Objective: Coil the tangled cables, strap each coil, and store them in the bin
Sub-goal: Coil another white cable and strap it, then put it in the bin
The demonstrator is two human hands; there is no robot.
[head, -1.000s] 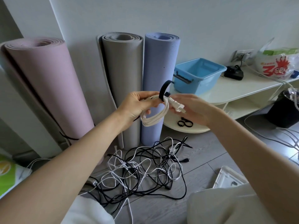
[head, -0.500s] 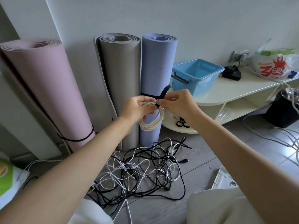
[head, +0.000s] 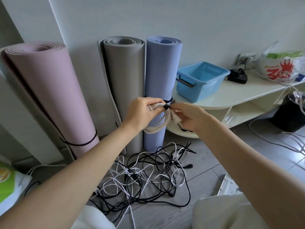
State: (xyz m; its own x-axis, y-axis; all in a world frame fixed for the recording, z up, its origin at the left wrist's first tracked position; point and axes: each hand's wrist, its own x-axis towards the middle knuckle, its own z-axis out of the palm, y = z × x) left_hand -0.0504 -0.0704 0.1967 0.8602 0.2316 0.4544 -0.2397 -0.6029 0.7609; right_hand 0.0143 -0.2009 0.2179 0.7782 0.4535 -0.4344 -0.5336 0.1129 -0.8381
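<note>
Right now my left hand (head: 145,109) grips the top of the white cable coil (head: 158,124), fingers curled round the gathered loops, while my right hand (head: 189,118) pinches at the black strap (head: 167,106) wrapped round that same bunch. The two hands sit close together with the strap between them. The coil hangs down from my grip, its long axis roughly vertical, and one plug (head: 176,120) dangles by my right fingers.

What matters for the next move is that the blue bin (head: 200,80) lies up and to the right of my hands, on the pale surface (head: 231,96). My right hand is the nearer one to it. The bin stands open with nothing that I can see inside it.

Below my hands, on the floor, the tangle of black and white cables (head: 148,176) lies unsorted. I judge the strap nearly fastened, and the coil ready for the bin once it is.
</note>
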